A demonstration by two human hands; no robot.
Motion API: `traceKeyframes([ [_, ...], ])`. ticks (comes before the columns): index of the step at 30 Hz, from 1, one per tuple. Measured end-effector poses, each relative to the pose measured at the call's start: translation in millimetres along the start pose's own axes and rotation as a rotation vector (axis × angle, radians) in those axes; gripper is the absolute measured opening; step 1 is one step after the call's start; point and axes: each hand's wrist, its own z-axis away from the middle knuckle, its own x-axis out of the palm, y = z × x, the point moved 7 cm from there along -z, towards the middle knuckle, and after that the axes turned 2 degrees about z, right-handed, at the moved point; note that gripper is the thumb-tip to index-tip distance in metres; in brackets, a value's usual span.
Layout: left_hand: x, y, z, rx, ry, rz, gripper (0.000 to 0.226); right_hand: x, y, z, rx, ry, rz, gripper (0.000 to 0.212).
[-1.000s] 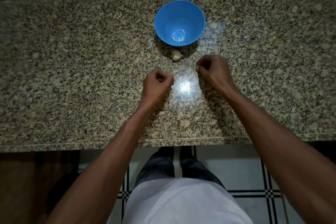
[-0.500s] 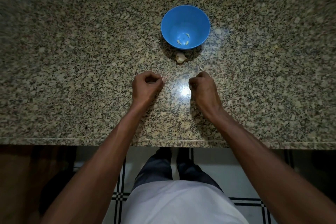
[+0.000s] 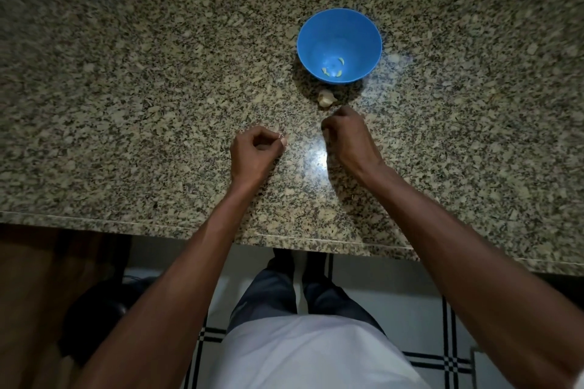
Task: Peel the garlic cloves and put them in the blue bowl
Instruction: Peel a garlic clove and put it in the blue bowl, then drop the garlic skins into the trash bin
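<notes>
Head view, left hand: the left hand sits low on the granite counter, fingers curled in, thumb and forefinger pinching a tiny pale scrap at the tips; too small to say whether it is skin or clove
Head view, right hand: the right hand is curled too, knuckles up, fingertips tucked under; whether it holds anything cannot be told
Hands together: apart, a bright glare on the stone between them
Garlic: a whitish, papery garlic piece lies on the counter just beyond the right hand's fingertips, close but seemingly not touched
Blue bowl: the blue bowl stands upright just past that garlic, farther from both hands
Inside the bowl: three small yellowish peeled cloves lie on the bottom, smooth and curved
</notes>
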Motion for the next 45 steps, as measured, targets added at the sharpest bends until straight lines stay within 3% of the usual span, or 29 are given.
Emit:
traceKeyframes([
  [4,-1.4,-2.3,1.7,0.002,0.021,-0.012,0.019,19.8,-4.8,26.1,-0.022,-0.080,0.048,0.013],
  [8,-2.4,-7.5,4.4,-0.004,0.029,-0.004,0.018,21.5,-6.3,31.3,0.002,0.020,0.094,0.023],
  [11,-10.9,-12.5,11.3,-0.020,0.050,0.043,0.017,20.9,-11.9,30.4,-0.022,0.008,0.118,0.022],
  [17,-62.4,-35.4,39.8,-0.092,0.167,0.323,0.013,58.1,-53.5,20.7,0.394,-0.163,-0.729,0.013],
  [23,-183.8,-104.5,89.6,-0.212,0.492,0.640,0.015,137.2,-220.8,27.3,0.281,-0.503,-1.123,0.023],
  [29,-321.3,-211.9,206.4,-0.310,0.837,0.848,0.014,258.9,-371.0,97.0,0.275,-0.831,-1.108,0.012],
  [35,-424.5,-322.2,320.3,-0.397,1.023,0.870,0.007,369.5,-484.9,187.3,0.194,-1.025,-0.960,0.015],
  [45,-471.3,-436.7,399.2,-0.499,1.241,0.968,0.012,488.9,-551.7,253.1,0.115,-1.177,-0.781,0.017],
])
